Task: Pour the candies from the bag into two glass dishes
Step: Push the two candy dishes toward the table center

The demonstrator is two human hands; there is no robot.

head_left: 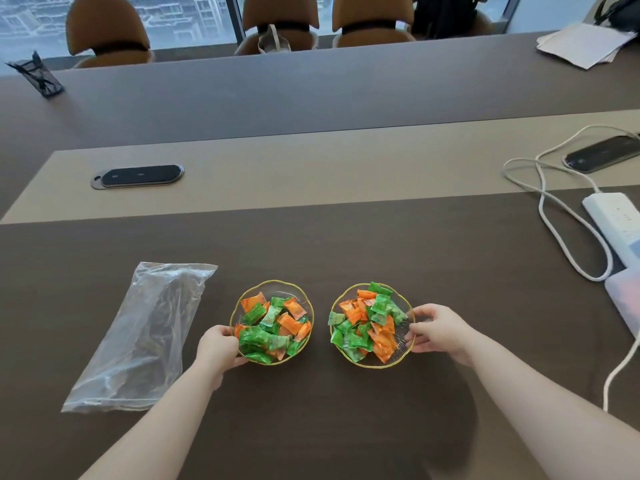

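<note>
Two gold-rimmed glass dishes stand side by side on the dark table. The left dish (239, 311) holds several green and orange wrapped candies (273, 327), and my left hand (218, 348) grips its near-left rim. The right dish (398, 360) is also heaped with candies (367, 323); my right hand (438, 329) holds its right rim with fingers curled around the edge. A clear plastic bag (142, 337) lies flat and looks empty, to the left of the left dish, apart from both hands.
A white power strip (616, 223) with a looping white cable (561, 233) lies at the right. A translucent box (623, 296) sits at the right edge. Black socket panels (138, 175) are set in the lighter table strip. Papers (585, 45) and chairs are at the far side.
</note>
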